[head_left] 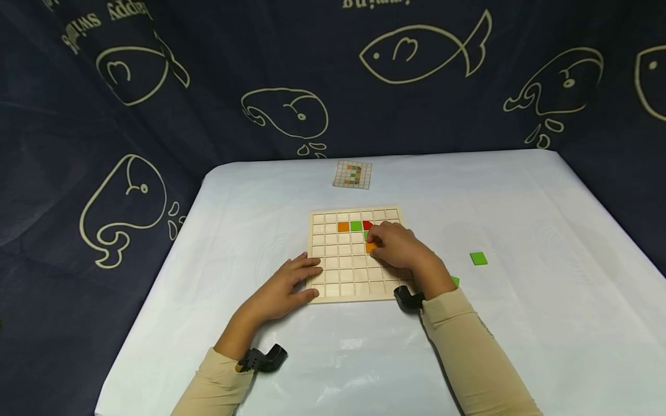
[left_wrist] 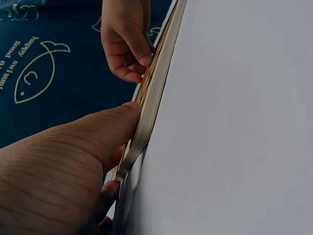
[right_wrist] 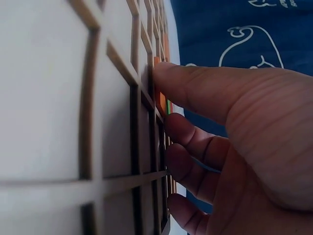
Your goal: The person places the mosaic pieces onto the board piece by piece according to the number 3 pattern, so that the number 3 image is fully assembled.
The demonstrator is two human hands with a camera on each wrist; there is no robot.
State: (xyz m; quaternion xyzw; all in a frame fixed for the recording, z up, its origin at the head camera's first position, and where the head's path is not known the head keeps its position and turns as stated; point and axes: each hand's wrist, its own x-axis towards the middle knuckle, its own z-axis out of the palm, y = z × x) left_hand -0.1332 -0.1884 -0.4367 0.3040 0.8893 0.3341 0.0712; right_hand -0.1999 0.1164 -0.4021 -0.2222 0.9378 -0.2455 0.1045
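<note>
On the wooden grid board (head_left: 333, 271), a row near the far side holds an orange tile (head_left: 343, 226), a green tile (head_left: 356, 226) and a red piece (head_left: 367, 225). Below the red piece, another green tile is partly covered by my right hand (head_left: 398, 245). That hand pinches a second orange tile (head_left: 370, 247) right at a cell under the green one. In the right wrist view, thumb and index finger meet this orange tile (right_wrist: 160, 100) at the grid. My left hand (head_left: 283, 289) rests at the board's near left edge, fingers extended over it.
Past the board lies a small pattern card (head_left: 352, 175) with a printed grid. One loose green tile (head_left: 478, 258) sits on the white table (head_left: 546, 323) at the right; another (head_left: 455, 281) is half hidden by my right wrist. Dark fish-print cloth (head_left: 291, 52) surrounds the table.
</note>
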